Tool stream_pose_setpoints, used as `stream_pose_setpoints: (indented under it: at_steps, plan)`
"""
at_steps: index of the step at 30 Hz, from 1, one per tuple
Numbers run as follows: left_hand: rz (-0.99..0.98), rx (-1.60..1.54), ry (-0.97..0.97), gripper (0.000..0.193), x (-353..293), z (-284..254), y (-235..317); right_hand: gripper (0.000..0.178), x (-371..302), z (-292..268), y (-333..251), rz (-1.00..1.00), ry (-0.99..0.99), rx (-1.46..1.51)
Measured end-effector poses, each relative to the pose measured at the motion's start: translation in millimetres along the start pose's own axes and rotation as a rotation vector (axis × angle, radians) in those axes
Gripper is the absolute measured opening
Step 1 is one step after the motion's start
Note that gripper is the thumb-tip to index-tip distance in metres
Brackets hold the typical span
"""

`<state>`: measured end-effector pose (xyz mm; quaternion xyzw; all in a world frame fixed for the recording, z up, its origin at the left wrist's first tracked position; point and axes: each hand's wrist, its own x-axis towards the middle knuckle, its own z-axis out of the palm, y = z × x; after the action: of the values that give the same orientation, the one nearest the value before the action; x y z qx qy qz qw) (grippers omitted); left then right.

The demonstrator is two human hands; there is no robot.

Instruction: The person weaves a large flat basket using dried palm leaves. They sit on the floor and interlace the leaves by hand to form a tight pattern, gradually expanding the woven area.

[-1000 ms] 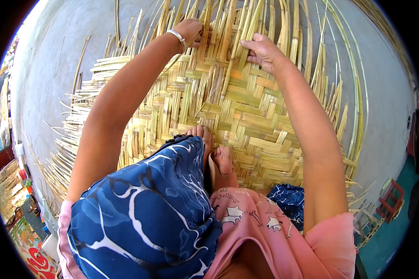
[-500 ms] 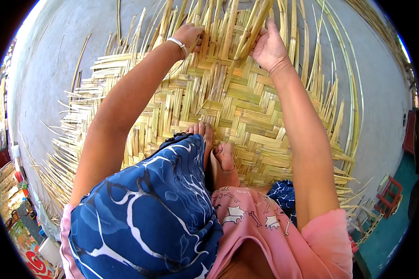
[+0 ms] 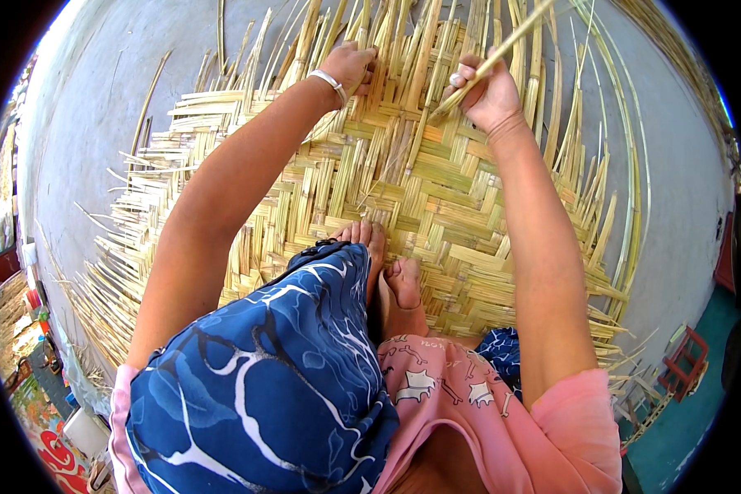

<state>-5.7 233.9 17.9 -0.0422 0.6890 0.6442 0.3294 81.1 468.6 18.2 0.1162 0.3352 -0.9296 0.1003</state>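
A woven mat of flat split-bamboo strips (image 3: 449,193) lies under my bare feet, its loose strip ends fanning out at the far edge and both sides. My right hand (image 3: 492,97) is closed round a bamboo strip (image 3: 514,39), which slants up to the far right, with its near end above the weave. At the far left part of the weave, my left hand (image 3: 350,69), with a white band on the wrist, has its fingers curled on upright bamboo strips (image 3: 382,62). Its fingertips are partly hidden among them.
My feet (image 3: 362,239) rest on the mat near its middle. Grey concrete floor (image 3: 82,140) surrounds it. Long thin strips (image 3: 634,165) curve along the right side. A small red frame-like object (image 3: 685,364) stands at the lower right, and assorted household things (image 3: 45,370) at the lower left.
My right hand has lifted the bamboo strip off the upright ones and swung it to the right. My left hand stays at the upright strips. The view has shifted slightly.
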Motion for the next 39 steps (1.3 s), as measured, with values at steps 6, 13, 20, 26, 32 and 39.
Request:
stream_pose_setpoints:
  at_steps: [6,13,20,26,32,39]
  plan:
    - [0.026,0.153,-0.337,0.027,5.1,-6.7,10.5,0.038,10.6,21.3,-3.9,0.185,-0.052,-0.268]
    - [-0.033,0.523,-0.632,0.033,-1.5,-4.5,50.0,0.021,5.1,20.9,4.6,0.052,-0.046,-0.133]
    - [-0.033,0.609,-0.545,0.03,3.1,2.5,50.0,0.011,2.5,13.5,13.8,-0.058,0.141,-0.053]
    - [0.127,0.826,-0.432,0.024,1.9,-2.9,50.4,0.011,7.1,21.7,22.0,-0.099,0.419,0.017]
    - [0.326,1.126,-0.389,0.022,-5.7,-12.5,54.9,0.015,7.8,24.6,17.8,-0.12,0.549,0.087]
    - [0.336,1.238,-0.341,0.027,-21.1,-13.5,72.5,0.018,-5.5,22.8,30.2,-0.316,0.618,0.032]
